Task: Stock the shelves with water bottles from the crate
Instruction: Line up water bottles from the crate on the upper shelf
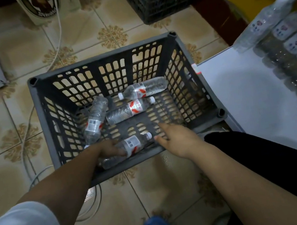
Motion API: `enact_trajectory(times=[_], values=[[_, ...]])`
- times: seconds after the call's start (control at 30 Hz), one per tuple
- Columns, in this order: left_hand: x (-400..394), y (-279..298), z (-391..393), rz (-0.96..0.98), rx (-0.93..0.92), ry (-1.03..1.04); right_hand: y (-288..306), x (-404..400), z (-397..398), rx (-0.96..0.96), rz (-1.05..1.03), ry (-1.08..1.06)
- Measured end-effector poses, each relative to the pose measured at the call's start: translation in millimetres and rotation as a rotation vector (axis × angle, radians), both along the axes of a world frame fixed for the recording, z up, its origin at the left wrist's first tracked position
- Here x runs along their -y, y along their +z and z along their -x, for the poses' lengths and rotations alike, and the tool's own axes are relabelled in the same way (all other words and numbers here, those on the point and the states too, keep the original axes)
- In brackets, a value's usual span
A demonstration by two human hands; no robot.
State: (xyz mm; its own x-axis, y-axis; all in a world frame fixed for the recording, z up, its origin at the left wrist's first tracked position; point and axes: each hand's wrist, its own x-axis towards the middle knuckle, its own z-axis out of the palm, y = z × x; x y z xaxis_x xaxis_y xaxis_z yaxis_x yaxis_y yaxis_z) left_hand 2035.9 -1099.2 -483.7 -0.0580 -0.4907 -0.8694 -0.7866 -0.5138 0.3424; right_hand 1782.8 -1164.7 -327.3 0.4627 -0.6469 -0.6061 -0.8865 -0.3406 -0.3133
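Grey crate (102, 171) on patterned tile floor (26, 117).
Left hand (110, 148) grips a water bottle (130, 147) lying crosswise, cap rightward; right hand (177, 139) spread, empty.

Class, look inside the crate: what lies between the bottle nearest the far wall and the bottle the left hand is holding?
In the head view, one more bottle lies on its side between the far bottle and the held bottle, then bare crate floor.

A small shop: shelf (239, 97) lined with bottled water (265, 20), stock crates (115, 59) on tiles.
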Motion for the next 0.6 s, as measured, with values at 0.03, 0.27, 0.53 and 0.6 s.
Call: enact_trajectory(times=[0.03, 0.27, 0.53, 0.6], values=[[0.2, 2.3, 0.1, -0.005, -0.014, 0.02, 1.2, 0.4, 1.6, 0.04, -0.005, -0.037], [20.7, 104.3, 14.9, -0.101, -0.262, 0.236, 21.4, 8.3, 26.1, 0.311, 0.099, -0.422], [37.7, 248.3, 65.5, 0.012, -0.774, 0.604, 113.7, 20.3, 49.3, 0.735, -0.359, -0.808], [38.9, 288.0, 91.3, 0.032, -0.948, 0.575, 153.8, 15.4, 61.0, 0.933, -0.382, -0.79]])
